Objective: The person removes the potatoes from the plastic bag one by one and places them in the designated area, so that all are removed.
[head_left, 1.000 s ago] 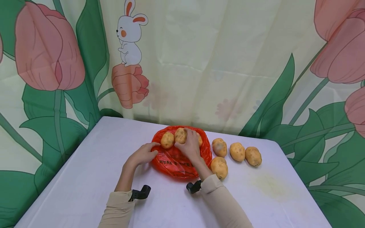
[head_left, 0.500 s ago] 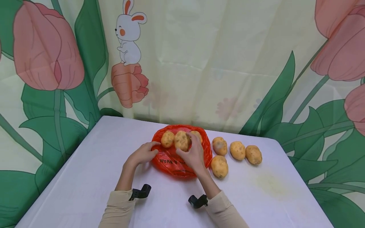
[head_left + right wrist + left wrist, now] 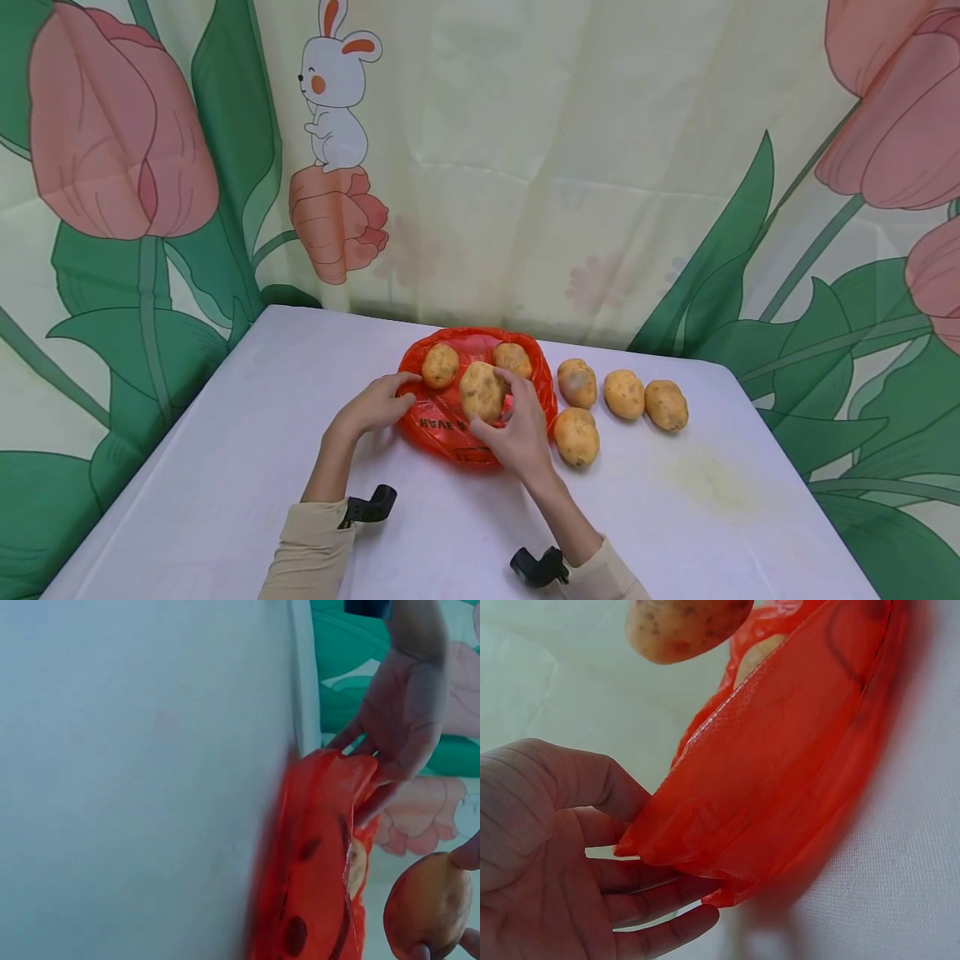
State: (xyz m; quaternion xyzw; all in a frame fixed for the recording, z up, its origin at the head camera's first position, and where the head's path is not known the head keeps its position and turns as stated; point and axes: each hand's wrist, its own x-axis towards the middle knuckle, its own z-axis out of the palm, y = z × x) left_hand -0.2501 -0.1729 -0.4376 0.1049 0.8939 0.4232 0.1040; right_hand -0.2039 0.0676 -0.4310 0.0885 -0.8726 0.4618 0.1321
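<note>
One potato point(image 3: 481, 392), cropped in the left wrist view, runs lengthwise near to far, pinched by the half-open right hand point(image 3: 521, 434), while the left hand point(image 3: 377, 406) pinches the bag point(image 3: 444, 440).

A pale curtain point(image 3: 480, 167) (tulips point(image 3: 123, 125) and a rabbit point(image 3: 339, 137) printed on it) hangs behind a white-covered table point(image 3: 225, 467).

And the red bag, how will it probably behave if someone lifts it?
The red bag would likely feel floppy, as its thin film creases at the left hand. It may sag, since potatoes lie inside; being rounded, they could roll together.
</note>
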